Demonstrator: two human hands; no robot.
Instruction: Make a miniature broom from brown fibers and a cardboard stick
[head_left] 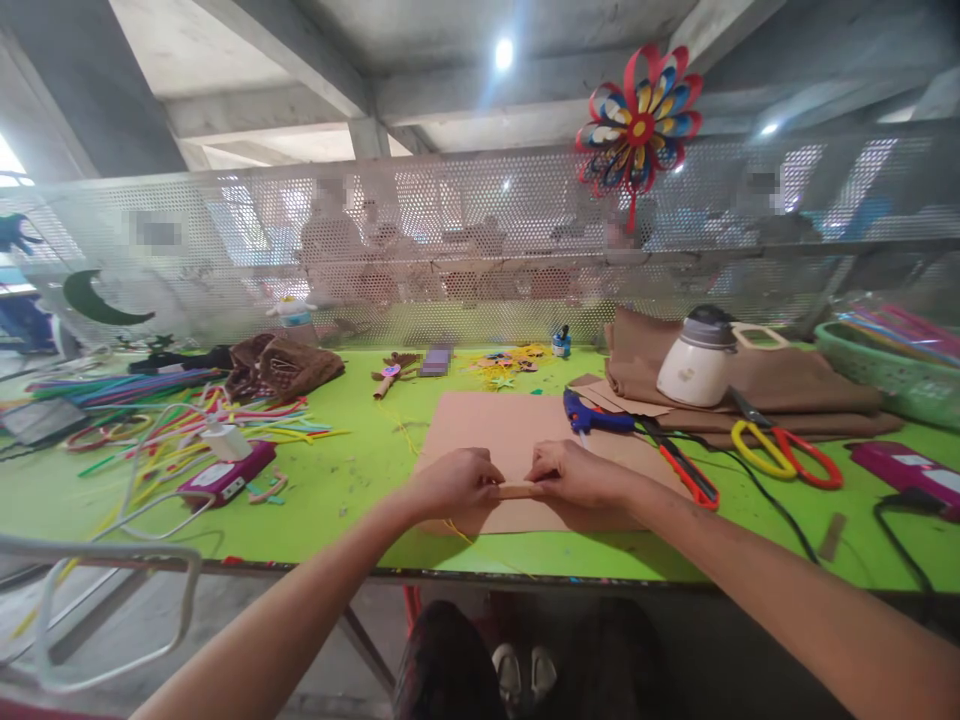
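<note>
Pinching a narrow brown strip (517, 491) at lower centre of the frame, left end in the fingertips of the left hand (463, 478), right end in those of the right hand (564, 472). Located over a brown sheet (487, 420) on the green table (375, 510), near a blue glue gun (604, 418).

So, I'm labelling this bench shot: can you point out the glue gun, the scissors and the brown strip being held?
glue gun (611, 420): head view, on its blue body.
scissors (750, 411): head view, on the blades near the handles.
brown strip (517, 491): head view, on its exposed middle.
</note>
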